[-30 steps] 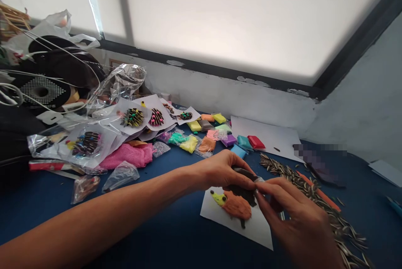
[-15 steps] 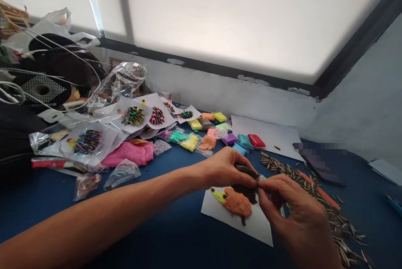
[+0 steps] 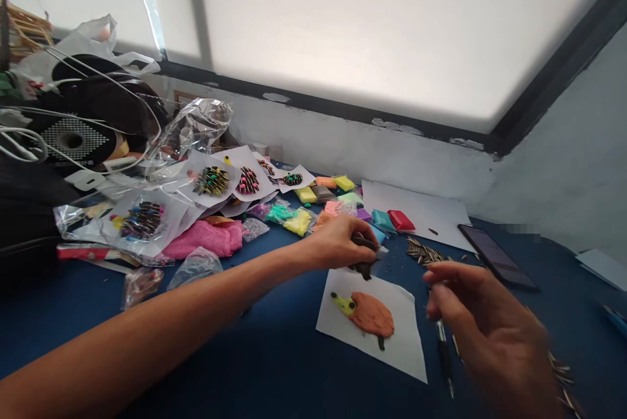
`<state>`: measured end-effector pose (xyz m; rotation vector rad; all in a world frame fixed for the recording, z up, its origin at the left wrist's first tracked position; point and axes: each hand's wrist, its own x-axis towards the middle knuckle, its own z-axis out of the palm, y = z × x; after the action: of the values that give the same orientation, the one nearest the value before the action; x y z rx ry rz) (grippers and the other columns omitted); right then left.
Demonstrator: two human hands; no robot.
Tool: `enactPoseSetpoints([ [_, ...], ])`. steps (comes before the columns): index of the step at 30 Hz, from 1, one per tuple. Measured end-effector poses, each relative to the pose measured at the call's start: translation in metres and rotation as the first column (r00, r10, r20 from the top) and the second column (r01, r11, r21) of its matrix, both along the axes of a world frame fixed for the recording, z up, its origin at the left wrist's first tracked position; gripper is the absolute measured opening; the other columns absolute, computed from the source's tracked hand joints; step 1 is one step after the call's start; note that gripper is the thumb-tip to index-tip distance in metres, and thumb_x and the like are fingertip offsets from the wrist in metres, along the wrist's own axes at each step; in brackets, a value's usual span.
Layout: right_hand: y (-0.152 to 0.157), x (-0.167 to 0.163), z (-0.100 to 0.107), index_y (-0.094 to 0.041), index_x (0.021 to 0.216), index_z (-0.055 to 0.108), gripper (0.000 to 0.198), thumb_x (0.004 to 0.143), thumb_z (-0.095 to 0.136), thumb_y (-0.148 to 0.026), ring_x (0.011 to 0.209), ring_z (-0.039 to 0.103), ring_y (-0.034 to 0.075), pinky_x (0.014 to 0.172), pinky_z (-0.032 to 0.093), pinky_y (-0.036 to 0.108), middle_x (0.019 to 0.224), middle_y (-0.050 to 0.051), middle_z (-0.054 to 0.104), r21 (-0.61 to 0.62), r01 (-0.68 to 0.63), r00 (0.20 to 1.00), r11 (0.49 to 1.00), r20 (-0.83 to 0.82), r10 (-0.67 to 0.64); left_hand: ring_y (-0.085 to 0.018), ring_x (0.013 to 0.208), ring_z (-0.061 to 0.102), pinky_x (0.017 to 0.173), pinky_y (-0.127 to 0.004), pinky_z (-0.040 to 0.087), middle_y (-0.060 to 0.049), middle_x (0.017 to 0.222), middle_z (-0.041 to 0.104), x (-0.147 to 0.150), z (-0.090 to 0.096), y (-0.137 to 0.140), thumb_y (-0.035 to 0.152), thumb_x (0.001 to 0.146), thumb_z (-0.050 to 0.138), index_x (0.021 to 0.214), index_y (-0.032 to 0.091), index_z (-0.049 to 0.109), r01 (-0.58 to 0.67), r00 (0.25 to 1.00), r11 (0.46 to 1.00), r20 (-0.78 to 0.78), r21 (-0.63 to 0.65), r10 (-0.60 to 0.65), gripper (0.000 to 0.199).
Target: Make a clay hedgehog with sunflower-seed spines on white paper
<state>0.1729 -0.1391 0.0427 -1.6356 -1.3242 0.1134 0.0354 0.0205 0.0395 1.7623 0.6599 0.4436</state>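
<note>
My left hand point(image 3: 337, 243) grips a packet of dark clay point(image 3: 363, 269) in clear plastic, held above the far edge of a white paper point(image 3: 401, 357). On that paper lies a flat clay hedgehog point(image 3: 373, 314) with an orange body, a yellow-green head, dark eye and nose dots and one dark leg. To the right of the paper my right hand point(image 3: 490, 327) hovers, thumb and forefinger drawn together. Whatever sits between those fingertips is too small and blurred to name. Partly under this hand a pen point(image 3: 445, 360) lies on the blue table.
Striped sunflower seeds point(image 3: 424, 252) spread along the right side, near a phone point(image 3: 494, 256). Coloured clay packs point(image 3: 401, 220) lie at the back before a white sheet point(image 3: 426, 200). Finished seed hedgehogs point(image 3: 212, 181) on paper, a pink towel point(image 3: 210, 239) and plastic bags crowd the left.
My hands have come apart: the left moved away left and up with the clay packet, the right moved right and down. More of the hedgehog paper and the pen now shows.
</note>
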Motion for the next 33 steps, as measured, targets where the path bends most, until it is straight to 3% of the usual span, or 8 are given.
enactPoseSetpoints([
  [6, 0.002, 0.002, -0.006, -0.024, 0.073, 0.060, 0.019, 0.089, 0.050, -0.028, 0.061, 0.060, 0.013, 0.058, 0.052, 0.022, 0.073, 0.001, 0.063, -0.119, -0.231, 0.967, 0.966, -0.139, 0.214, -0.015, 0.070, 0.064, 0.061, -0.022, 0.048, -0.004, 0.075, 0.069, -0.006, -0.010, 0.019, 0.018, 0.073, 0.066, 0.088, 0.013, 0.073, -0.072, 0.992, 0.959, -0.083, 0.275, 0.098, 0.017],
  [11, 0.002, 0.000, -0.003, -0.024, 0.078, 0.066, 0.024, 0.090, 0.050, -0.038, 0.058, 0.057, 0.013, 0.053, 0.051, 0.020, 0.064, 0.000, 0.059, -0.232, -0.229, 0.969, 0.945, -0.148, 0.199, -0.018, 0.079, 0.064, 0.068, -0.026, 0.047, -0.003, 0.084, 0.071, -0.011, -0.019, 0.029, 0.012, 0.070, 0.063, 0.087, 0.018, 0.074, -0.110, 0.953, 0.812, -0.171, 0.573, 0.249, 0.021],
  [16, 0.004, -0.002, -0.003, -0.023, 0.085, 0.068, 0.029, 0.088, 0.054, -0.048, 0.056, 0.058, 0.013, 0.053, 0.053, 0.021, 0.069, 0.003, 0.065, -0.275, -0.194, 0.973, 0.942, -0.177, 0.148, -0.022, 0.090, 0.064, 0.074, -0.029, 0.046, -0.004, 0.092, 0.071, -0.016, -0.030, 0.040, 0.016, 0.077, 0.058, 0.089, 0.020, 0.072, -0.040, 0.892, 0.669, -0.276, 0.743, 0.359, 0.018],
  [22, 0.011, -0.007, -0.002, -0.019, 0.082, 0.071, 0.038, 0.080, 0.061, -0.055, 0.049, 0.058, 0.014, 0.048, 0.053, 0.024, 0.059, 0.003, 0.063, -0.237, -0.209, 0.952, 0.949, -0.273, 0.141, -0.025, 0.097, 0.059, 0.083, -0.034, 0.044, -0.010, 0.096, 0.067, -0.018, -0.033, 0.043, 0.023, 0.088, 0.052, 0.093, 0.016, 0.071, -0.008, 0.852, 0.589, -0.303, 0.808, 0.427, 0.021],
  [25, 0.012, -0.009, -0.002, -0.018, 0.081, 0.072, 0.039, 0.076, 0.064, -0.056, 0.046, 0.057, 0.012, 0.046, 0.052, 0.024, 0.067, 0.005, 0.067, -0.220, -0.208, 0.944, 0.953, -0.300, 0.137, -0.025, 0.100, 0.056, 0.085, -0.034, 0.043, -0.011, 0.101, 0.063, -0.019, -0.033, 0.045, 0.022, 0.088, 0.051, 0.101, 0.015, 0.068, 0.008, 0.846, 0.541, -0.294, 0.841, 0.444, 0.023],
  [29, 0.011, -0.010, -0.002, -0.018, 0.082, 0.071, 0.039, 0.075, 0.067, -0.056, 0.046, 0.055, 0.011, 0.047, 0.052, 0.024, 0.072, 0.005, 0.069, -0.240, -0.241, 0.918, 0.941, -0.370, 0.141, -0.023, 0.092, 0.057, 0.080, -0.032, 0.043, -0.009, 0.094, 0.062, -0.020, -0.034, 0.046, 0.019, 0.088, 0.049, 0.091, 0.019, 0.070, 0.073, 0.857, 0.571, -0.345, 0.818, 0.383, 0.021],
  [33, 0.011, -0.012, -0.002, -0.018, 0.084, 0.068, 0.039, 0.078, 0.065, -0.056, 0.047, 0.055, 0.010, 0.049, 0.051, 0.024, 0.070, 0.004, 0.067, -0.260, -0.317, 0.884, 0.912, -0.428, 0.185, -0.024, 0.095, 0.057, 0.081, -0.033, 0.042, -0.011, 0.094, 0.063, -0.019, -0.027, 0.042, 0.020, 0.088, 0.048, 0.089, 0.016, 0.069, 0.009, 0.881, 0.525, -0.256, 0.851, 0.399, 0.022],
])
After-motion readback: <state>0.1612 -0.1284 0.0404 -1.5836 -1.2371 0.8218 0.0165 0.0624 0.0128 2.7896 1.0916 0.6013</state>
